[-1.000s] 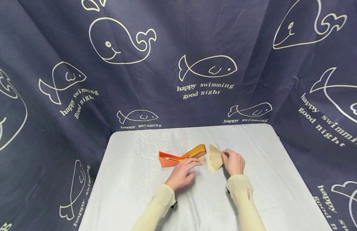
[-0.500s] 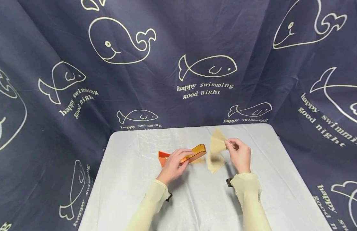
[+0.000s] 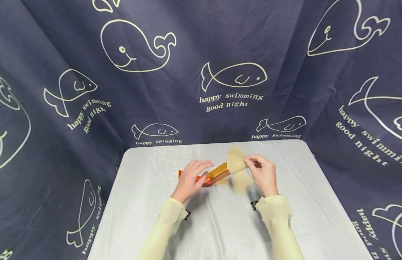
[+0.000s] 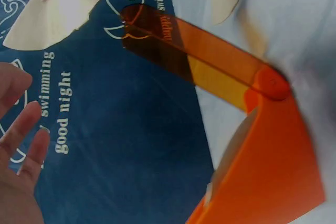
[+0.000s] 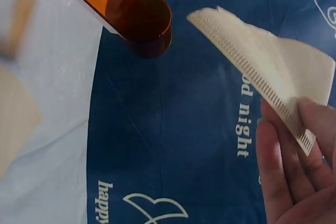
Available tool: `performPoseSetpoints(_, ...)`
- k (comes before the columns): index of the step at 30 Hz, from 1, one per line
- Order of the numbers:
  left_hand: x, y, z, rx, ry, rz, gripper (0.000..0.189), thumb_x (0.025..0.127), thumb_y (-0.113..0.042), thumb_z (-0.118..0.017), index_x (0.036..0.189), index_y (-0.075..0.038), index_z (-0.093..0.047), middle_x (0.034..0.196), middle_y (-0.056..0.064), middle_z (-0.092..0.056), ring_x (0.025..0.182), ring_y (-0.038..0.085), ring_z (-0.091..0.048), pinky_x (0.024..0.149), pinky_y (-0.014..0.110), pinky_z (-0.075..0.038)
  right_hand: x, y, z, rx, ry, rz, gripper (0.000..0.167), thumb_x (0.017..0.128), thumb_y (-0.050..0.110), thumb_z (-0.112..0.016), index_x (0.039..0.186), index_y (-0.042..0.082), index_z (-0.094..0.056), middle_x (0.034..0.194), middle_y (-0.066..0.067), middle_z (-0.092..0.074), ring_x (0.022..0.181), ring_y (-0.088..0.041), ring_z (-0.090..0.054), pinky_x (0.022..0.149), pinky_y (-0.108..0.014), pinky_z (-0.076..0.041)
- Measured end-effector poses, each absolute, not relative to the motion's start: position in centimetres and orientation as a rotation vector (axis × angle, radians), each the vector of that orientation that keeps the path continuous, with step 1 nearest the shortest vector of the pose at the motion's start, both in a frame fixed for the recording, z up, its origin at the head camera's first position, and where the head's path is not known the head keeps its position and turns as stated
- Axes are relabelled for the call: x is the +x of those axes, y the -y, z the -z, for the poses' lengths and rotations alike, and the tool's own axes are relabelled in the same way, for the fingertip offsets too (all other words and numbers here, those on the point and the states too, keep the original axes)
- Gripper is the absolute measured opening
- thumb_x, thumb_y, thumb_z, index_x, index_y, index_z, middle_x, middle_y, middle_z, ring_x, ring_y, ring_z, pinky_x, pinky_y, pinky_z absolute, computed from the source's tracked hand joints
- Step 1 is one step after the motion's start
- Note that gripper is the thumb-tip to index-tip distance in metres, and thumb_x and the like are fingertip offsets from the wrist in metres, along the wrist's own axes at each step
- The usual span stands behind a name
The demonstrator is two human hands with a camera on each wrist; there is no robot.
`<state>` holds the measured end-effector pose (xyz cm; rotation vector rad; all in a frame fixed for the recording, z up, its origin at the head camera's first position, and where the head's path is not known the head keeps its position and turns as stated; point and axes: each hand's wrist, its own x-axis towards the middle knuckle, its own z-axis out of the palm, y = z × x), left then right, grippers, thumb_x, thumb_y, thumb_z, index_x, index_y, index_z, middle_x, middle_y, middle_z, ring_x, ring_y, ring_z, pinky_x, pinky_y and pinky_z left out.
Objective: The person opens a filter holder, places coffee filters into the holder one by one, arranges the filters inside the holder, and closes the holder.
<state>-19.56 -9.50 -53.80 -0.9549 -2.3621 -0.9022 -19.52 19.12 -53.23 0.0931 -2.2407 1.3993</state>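
Note:
My right hand (image 3: 262, 173) pinches a cream paper coffee filter (image 3: 236, 159) by its corner. The filter fans out to the left, and its crimped seam (image 5: 252, 72) shows in the right wrist view. In the head view it overlaps the tip of the translucent amber lid (image 3: 219, 171). This lid is hinged to an orange box (image 4: 268, 166) and stands swung out to the right. My left hand (image 3: 189, 180) hovers over the box with fingers spread and holds nothing, hiding much of the box in the head view. Something pale shows inside the box.
More cream filter paper (image 3: 242, 182) lies on the white-covered table (image 3: 220, 224), below the held filter. A dark blue curtain (image 3: 188, 119) with white whale and fish prints hangs round the table's back and sides.
My right hand has lifted a filter off the paper on the table, then moved it left toward the lid. My left hand has shifted left and back, away from the lid.

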Motion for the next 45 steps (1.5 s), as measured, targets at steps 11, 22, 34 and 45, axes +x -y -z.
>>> performPoseSetpoints(11,-20.4,9.3,50.9,-0.989,2.27,0.658,0.044,0.096,-0.013,-0.07,0.139,-0.019,-0.066,0.144,-0.003,-0.064,0.133,0.019,-0.057,0.109,0.038,-0.044,-19.0,-16.7,52.7,0.387,2.284,-1.253,0.008,0.087,0.007,-0.083,0.092,0.013,-0.079,0.086,0.0,-0.077,0.073,-0.011,-0.071,0.072,-0.009,-0.052)
performPoseSetpoints(22,-20.8,8.3,50.5,-0.965,2.246,0.609,0.027,0.098,-0.021,-0.071,0.125,-0.019,-0.071,0.119,-0.004,-0.073,0.117,0.017,-0.063,0.115,0.04,-0.04,-18.9,-15.4,52.6,0.594,2.28,-1.252,0.012,0.088,0.005,-0.081,0.095,0.014,-0.081,0.093,0.0,-0.079,0.075,-0.013,-0.073,0.07,-0.015,-0.055)
performPoseSetpoints(34,-20.9,8.2,50.4,-0.924,2.199,0.775,0.008,0.099,-0.015,-0.07,0.103,-0.018,-0.076,0.094,-0.006,-0.074,0.096,0.016,-0.067,0.108,0.041,-0.044,-18.7,-15.2,52.9,0.48,2.296,-1.393,0.017,0.088,0.009,-0.082,0.104,0.015,-0.081,0.095,0.0,-0.079,0.074,-0.008,-0.072,0.073,-0.015,-0.056)
performPoseSetpoints(45,-21.0,8.4,50.6,-0.835,2.18,0.965,0.01,0.097,-0.013,-0.07,0.105,-0.016,-0.076,0.095,-0.003,-0.076,0.103,0.019,-0.065,0.103,0.042,-0.045,-18.5,-15.1,54.2,0.266,2.288,-1.736,0.009,0.089,0.005,-0.08,0.095,0.001,-0.076,0.088,-0.017,-0.075,0.075,-0.003,-0.069,0.071,-0.018,-0.057)
